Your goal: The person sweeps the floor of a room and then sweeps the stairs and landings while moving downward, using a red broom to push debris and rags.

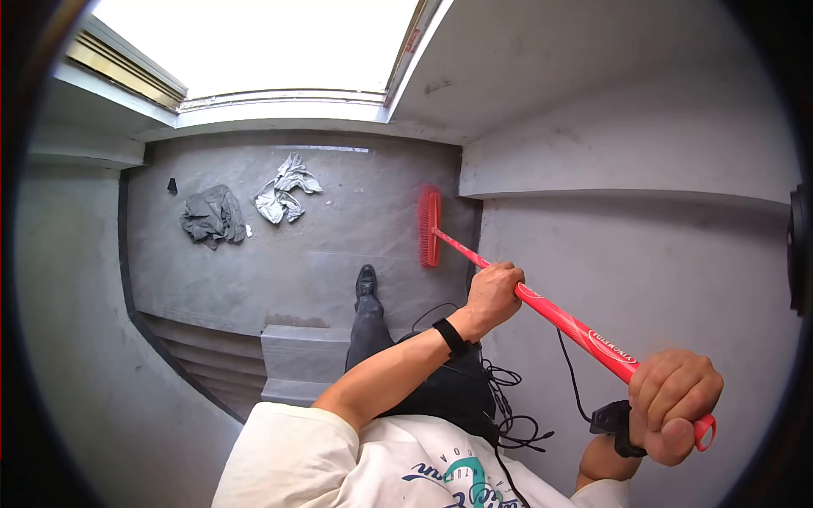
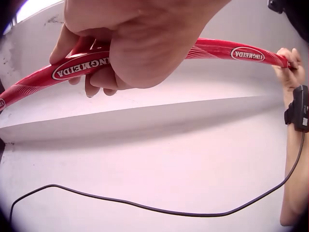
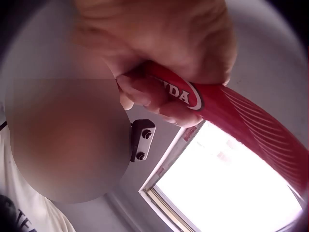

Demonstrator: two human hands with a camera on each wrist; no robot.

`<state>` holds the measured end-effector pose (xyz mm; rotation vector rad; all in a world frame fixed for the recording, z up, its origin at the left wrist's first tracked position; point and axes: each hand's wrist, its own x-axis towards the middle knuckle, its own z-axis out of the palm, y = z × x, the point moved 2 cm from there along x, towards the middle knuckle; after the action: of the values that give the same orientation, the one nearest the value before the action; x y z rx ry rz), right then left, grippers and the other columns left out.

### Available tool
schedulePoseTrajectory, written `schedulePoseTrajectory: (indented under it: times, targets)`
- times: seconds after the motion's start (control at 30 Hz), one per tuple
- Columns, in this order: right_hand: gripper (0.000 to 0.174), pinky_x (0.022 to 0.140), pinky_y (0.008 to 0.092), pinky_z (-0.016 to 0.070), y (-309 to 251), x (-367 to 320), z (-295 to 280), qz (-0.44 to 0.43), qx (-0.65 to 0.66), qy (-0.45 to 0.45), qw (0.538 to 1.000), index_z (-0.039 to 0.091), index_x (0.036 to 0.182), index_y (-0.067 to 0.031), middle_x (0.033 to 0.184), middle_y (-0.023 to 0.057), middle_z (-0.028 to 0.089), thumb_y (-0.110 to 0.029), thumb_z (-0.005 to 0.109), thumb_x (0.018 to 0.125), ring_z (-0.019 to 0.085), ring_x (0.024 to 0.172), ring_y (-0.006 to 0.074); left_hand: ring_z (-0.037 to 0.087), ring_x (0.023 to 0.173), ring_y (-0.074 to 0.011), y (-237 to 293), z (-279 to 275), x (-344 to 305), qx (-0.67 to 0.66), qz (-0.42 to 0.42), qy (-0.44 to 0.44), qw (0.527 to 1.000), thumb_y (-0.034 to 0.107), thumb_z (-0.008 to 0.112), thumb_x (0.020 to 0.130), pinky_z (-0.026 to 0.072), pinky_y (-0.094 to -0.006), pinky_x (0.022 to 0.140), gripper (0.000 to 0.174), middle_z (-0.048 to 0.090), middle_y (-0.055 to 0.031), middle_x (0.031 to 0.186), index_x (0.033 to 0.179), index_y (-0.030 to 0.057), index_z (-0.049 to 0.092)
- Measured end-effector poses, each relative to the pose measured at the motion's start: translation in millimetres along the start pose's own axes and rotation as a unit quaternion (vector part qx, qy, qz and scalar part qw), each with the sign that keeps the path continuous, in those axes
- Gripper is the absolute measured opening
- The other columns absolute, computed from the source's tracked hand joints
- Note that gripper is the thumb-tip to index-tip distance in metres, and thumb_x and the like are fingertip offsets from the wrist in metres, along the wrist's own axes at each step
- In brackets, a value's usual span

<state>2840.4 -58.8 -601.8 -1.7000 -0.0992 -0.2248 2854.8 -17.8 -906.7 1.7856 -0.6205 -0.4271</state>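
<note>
A red broom slants across the head view, its bristled head [image 1: 430, 227] on the grey landing floor near the right wall. My left hand [image 1: 495, 296] grips the red handle [image 1: 576, 328] around its middle, fingers curled round it. At the handle's top end, just below the hanging loop [image 1: 705, 432], my right hand [image 1: 675, 398] holds on in a fist. White brand lettering shows on the handle close to the left hand [image 2: 140, 43] in the left wrist view. The right wrist view shows fingers of the right hand [image 3: 164, 43] wrapped round the handle.
A dark grey crumpled sheet [image 1: 213, 216], a silvery crumpled sheet [image 1: 286, 190] and a small black piece [image 1: 172, 185] lie on the floor. Steps [image 1: 203, 360] descend at lower left. Black cables [image 1: 508, 415] hang by the body. A bright window [image 1: 262, 46] is ahead.
</note>
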Motion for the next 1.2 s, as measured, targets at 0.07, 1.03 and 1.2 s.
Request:
schedulePoseTrajectory:
  times: [0.07,1.03,1.2]
  targets:
    - [0.030,0.037,0.0249,0.0348,-5.2,-5.0,0.6,0.009,-0.012,0.028,0.999,0.042,0.054,-0.0089,0.043,-0.0002,0.043,-0.011,0.064,0.075,0.037,0.035,0.0102,0.062,0.076,-0.0290,7.8,11.7,1.2,-0.025,0.012,-0.037,0.999,0.008,0.068,0.067,0.0497,-0.0392,0.067,0.008,0.062,-0.0087,0.076,0.073,0.0058,0.064]
    - [0.021,0.038,0.0240,0.0295,63.0,266.4,300.2,-0.114,0.159,-0.294,0.936,0.053,0.060,-0.0035,0.049,-0.0046,0.046,-0.007,0.054,0.080,0.041,0.046,0.0027,0.066,0.065,-0.0287,-151.1,-368.4,57.9,0.090,-0.101,0.220,0.966,0.012,0.055,0.069,0.0527,-0.0359,0.066,0.015,0.065,-0.0136,0.065,0.070,0.0078,0.069]
    - [0.027,0.037,0.0257,0.0308,26.1,262.8,354.8,-0.138,0.191,-0.314,0.920,0.049,0.053,-0.0046,0.046,-0.0035,0.045,-0.010,0.055,0.078,0.040,0.043,0.0042,0.067,0.067,-0.0232,-154.1,-454.1,-1.2,0.113,-0.117,0.305,0.938,0.009,0.056,0.071,0.0524,-0.0328,0.064,0.014,0.067,-0.0103,0.067,0.073,0.0081,0.070]
